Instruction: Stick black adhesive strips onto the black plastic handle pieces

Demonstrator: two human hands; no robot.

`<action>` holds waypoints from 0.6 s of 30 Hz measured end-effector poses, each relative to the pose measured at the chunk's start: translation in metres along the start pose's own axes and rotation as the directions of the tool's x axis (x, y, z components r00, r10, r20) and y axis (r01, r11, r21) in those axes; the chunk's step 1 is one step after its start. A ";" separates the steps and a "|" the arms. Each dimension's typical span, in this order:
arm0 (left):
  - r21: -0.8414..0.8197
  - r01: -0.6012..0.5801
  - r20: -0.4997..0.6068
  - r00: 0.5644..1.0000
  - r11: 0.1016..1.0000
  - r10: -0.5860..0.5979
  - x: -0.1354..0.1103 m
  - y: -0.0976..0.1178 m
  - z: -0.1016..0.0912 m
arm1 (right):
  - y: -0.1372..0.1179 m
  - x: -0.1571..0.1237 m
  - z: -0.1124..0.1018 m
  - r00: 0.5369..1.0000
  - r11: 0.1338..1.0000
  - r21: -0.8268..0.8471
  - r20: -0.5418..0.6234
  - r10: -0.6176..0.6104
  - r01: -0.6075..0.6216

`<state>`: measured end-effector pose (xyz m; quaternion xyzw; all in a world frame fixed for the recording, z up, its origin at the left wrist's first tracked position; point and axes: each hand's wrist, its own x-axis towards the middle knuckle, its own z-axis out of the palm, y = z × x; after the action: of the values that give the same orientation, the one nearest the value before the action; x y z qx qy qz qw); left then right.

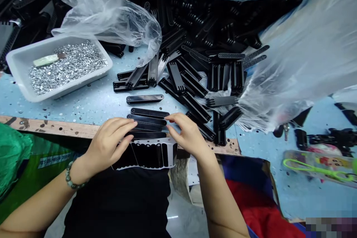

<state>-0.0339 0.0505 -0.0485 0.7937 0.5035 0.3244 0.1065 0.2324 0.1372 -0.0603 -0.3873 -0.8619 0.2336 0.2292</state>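
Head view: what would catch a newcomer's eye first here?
A big heap of black comb-like plastic parts fills the middle of the bench, with clear plastic sheeting at upper right. At upper left, a white tray holds shiny silver pieces. At the front, the left hand and right hand flank flat black bars.

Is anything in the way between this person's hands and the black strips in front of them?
Nothing visible: the left hand and right hand reach the stacked black strips directly, their fingers touching the strips from either side.

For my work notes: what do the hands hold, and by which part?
The left hand and right hand touch opposite short ends of the long flat black plastic bars; whether they grip them cannot be told.
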 end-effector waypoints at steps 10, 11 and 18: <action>0.288 -0.144 0.273 0.960 0.947 0.063 0.017 0.004 0.047 | 0.013 -0.010 0.024 0.976 0.935 -0.307 -0.063 -0.208 0.179; 0.304 -0.148 0.258 0.964 0.941 0.068 0.016 0.003 0.050 | 0.014 -0.011 0.027 0.969 0.928 -0.316 -0.078 -0.234 0.199; 0.282 -0.139 0.208 0.975 0.949 0.081 0.018 0.003 0.051 | 0.025 -0.023 0.040 0.942 0.888 -0.361 -0.065 -0.329 0.285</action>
<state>0.0050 0.0726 -0.0792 0.8553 0.4882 0.1724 0.0173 0.2368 0.1248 -0.1111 -0.2939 -0.9238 0.0146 0.2449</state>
